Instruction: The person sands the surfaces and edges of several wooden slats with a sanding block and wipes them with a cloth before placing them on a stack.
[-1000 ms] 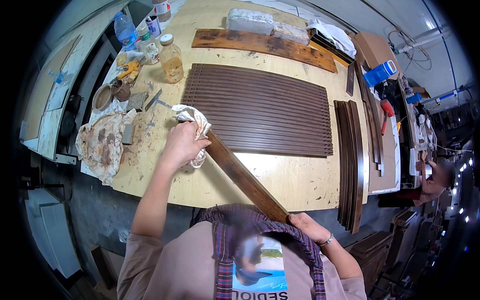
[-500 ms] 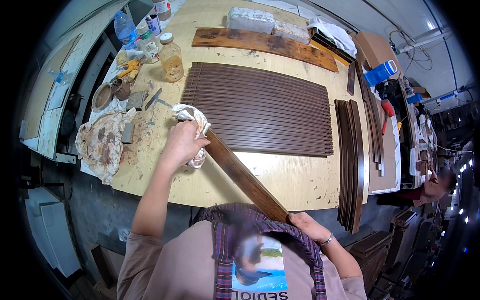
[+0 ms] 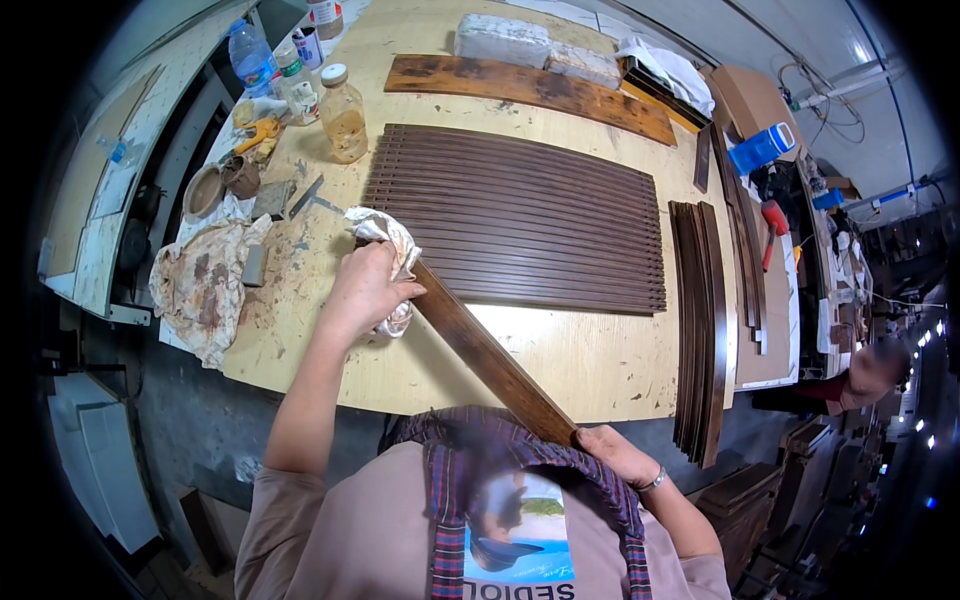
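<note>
The left hand's [image 3: 362,292] fingers are closed over a stained white cloth [image 3: 402,246] wrapped around the far end of a long dark brown wooden board [image 3: 485,352]. The right hand [image 3: 618,456] grips the board's near end. The board slants above the front of the pale wooden table [image 3: 600,355], whose dark brown parallel wooden slats [image 3: 520,225] lie just beyond.

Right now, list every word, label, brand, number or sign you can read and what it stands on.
I won't copy out the wording, only place it:
Pinkish-brown fabric shirt: large dark letters, small pale script; partly legible.
Clear blue plastic bottle: label, too small.
Clear plastic bottle with green cap: label, too small.
White and purple cylindrical can: print, too small.
Brownish container: red and white label, too small.
</note>
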